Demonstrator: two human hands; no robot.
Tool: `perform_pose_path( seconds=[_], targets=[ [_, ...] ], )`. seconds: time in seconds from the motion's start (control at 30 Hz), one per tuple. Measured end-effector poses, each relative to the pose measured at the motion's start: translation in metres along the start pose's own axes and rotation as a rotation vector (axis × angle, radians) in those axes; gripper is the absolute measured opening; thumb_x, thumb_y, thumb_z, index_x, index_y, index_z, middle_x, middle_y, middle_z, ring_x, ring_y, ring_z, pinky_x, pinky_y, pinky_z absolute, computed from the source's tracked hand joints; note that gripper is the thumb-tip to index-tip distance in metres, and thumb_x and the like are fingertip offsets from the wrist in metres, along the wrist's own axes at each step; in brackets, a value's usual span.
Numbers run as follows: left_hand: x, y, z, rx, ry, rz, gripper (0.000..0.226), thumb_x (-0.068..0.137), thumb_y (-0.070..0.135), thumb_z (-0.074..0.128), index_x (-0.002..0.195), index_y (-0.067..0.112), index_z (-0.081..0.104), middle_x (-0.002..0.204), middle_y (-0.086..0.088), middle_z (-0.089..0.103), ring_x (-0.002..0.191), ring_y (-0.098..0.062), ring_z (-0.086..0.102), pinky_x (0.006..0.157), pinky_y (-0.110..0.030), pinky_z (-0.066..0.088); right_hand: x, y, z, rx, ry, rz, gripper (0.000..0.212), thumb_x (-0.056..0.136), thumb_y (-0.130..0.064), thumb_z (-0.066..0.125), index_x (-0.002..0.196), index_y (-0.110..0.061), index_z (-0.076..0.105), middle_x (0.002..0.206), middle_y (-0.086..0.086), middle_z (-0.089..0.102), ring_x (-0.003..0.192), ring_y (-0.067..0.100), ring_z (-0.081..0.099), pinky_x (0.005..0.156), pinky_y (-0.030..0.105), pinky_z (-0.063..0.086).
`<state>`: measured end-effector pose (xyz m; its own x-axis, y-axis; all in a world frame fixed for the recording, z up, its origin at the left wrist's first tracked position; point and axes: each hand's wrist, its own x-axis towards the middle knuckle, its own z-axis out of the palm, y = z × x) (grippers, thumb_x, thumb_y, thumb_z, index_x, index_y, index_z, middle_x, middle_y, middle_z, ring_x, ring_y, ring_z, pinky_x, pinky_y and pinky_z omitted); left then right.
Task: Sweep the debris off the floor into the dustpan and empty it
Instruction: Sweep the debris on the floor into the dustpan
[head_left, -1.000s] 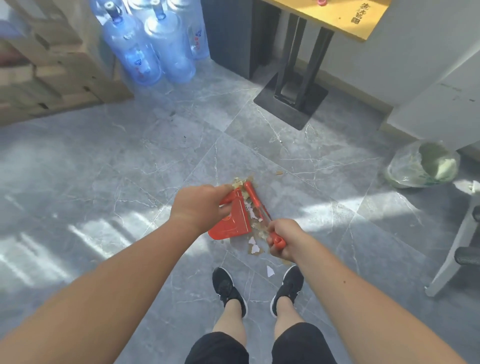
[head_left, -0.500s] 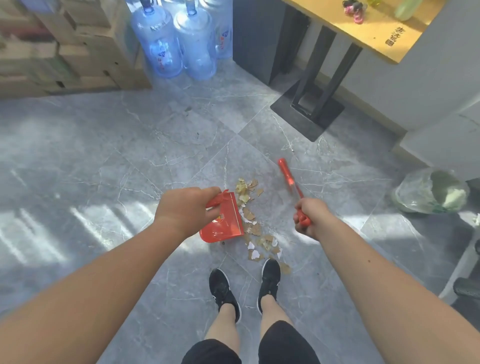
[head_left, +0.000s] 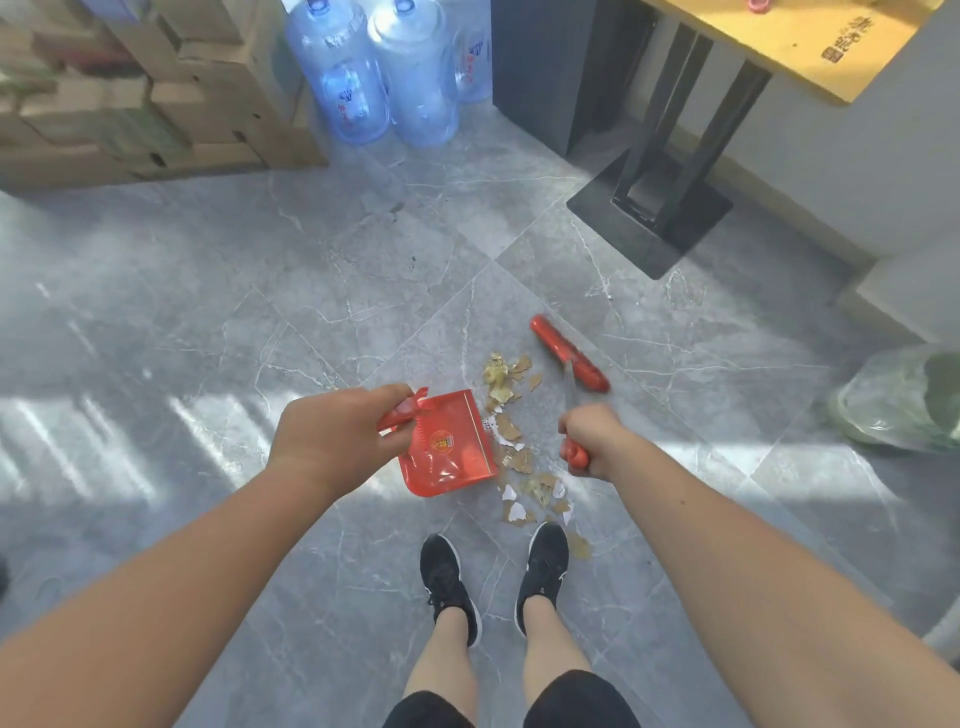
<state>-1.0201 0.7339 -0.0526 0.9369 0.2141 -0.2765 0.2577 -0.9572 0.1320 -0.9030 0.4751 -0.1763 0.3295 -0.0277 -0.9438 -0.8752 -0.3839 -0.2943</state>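
Debris (head_left: 514, 447) lies in a ragged strip on the grey floor (head_left: 260, 322), running from far to near, from just past the dustpan down to my right shoe (head_left: 543, 566). My left hand (head_left: 332, 434) is wrapped around the handle of the red dustpan (head_left: 447, 447), whose open lip faces right, straight at that strip and just beside it. My right hand (head_left: 592, 441) is clenched on the grip of the red brush (head_left: 569, 353); its head points away from me, on the far right of the pile (blurred, so whether the bristles touch the floor I cannot tell).

So the geometry is this: pan on the left, scraps in the middle, brush on the right, and the strip's long axis roughly parallel to the pan's lip. That suits a sideways stroke leftward, I reckon. The pan looks bare of scraps, so most of the job is ahead. The nearest bits, by my shoe, sit nearer than the lip reaches; the pan may need sliding towards me to catch them.
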Motion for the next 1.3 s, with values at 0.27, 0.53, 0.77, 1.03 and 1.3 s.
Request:
perform_pose_path(
  seconds=[0.27, 0.53, 0.77, 1.03, 1.3],
  targets=[
    [-0.021, -0.024, -0.007, 0.016, 0.020, -0.104, 0.023, 0.088, 0.058, 0.057, 0.104, 0.044, 0.063, 0.077, 0.009, 0.066, 0.072, -0.015, 0.061, 0.056, -0.025, 0.036, -0.019, 0.018, 0.029, -0.349, -0.058, -0.049, 0.009, 0.090, 0.006, 0.041, 0.089, -0.003, 0.044, 0.056, 0.009, 0.039, 0.041, 0.018, 0.041, 0.040, 0.019, 0.034],
    [-0.034, -0.047, -0.011, 0.031, 0.005, -0.136, 0.019, 0.088, 0.055, 0.060, 0.104, 0.045, 0.064, 0.072, 0.011, 0.063, 0.073, -0.016, 0.063, 0.062, -0.029, 0.049, -0.036, 0.054, -0.010, -0.772, -0.050, -0.042, 0.016, 0.090, 0.005, 0.038, 0.102, 0.008, 0.049, 0.058, 0.016, 0.044, 0.042, 0.026, 0.044, 0.037, 0.023, 0.034],
    [-0.028, -0.044, -0.011, 0.079, -0.025, -0.047, 0.019, 0.090, 0.058, 0.055, 0.097, 0.042, 0.063, 0.068, 0.009, 0.063, 0.064, -0.014, 0.061, 0.058, -0.027, 0.047, -0.069, 0.082, -0.023, -0.818, -0.077, -0.031, 0.010, 0.092, 0.004, 0.039, 0.089, -0.003, 0.044, 0.064, 0.018, 0.047, 0.043, 0.025, 0.045, 0.038, 0.021, 0.031],
    [-0.017, -0.039, -0.019, 0.085, -0.083, 0.132, 0.028, 0.087, 0.064, 0.052, 0.098, 0.042, 0.066, 0.067, 0.013, 0.061, 0.066, -0.014, 0.059, 0.055, -0.026, 0.040, -0.082, 0.102, -0.011, -0.739, -0.030, -0.018, 0.010, 0.089, 0.004, 0.040, 0.090, -0.001, 0.048, 0.066, 0.019, 0.051, 0.049, 0.028, 0.048, 0.038, 0.021, 0.033],
    [-0.034, -0.074, -0.020, 0.128, -0.093, 0.332, 0.033, 0.085, 0.067, 0.047, 0.103, 0.045, 0.065, 0.075, 0.010, 0.067, 0.070, -0.016, 0.063, 0.062, -0.030, 0.051, -0.107, 0.126, 0.042, -0.566, 0.040, 0.011, 0.002, 0.086, -0.002, 0.049, 0.086, -0.002, 0.051, 0.066, 0.016, 0.051, 0.043, 0.021, 0.042, 0.043, 0.024, 0.033]
  ],
)
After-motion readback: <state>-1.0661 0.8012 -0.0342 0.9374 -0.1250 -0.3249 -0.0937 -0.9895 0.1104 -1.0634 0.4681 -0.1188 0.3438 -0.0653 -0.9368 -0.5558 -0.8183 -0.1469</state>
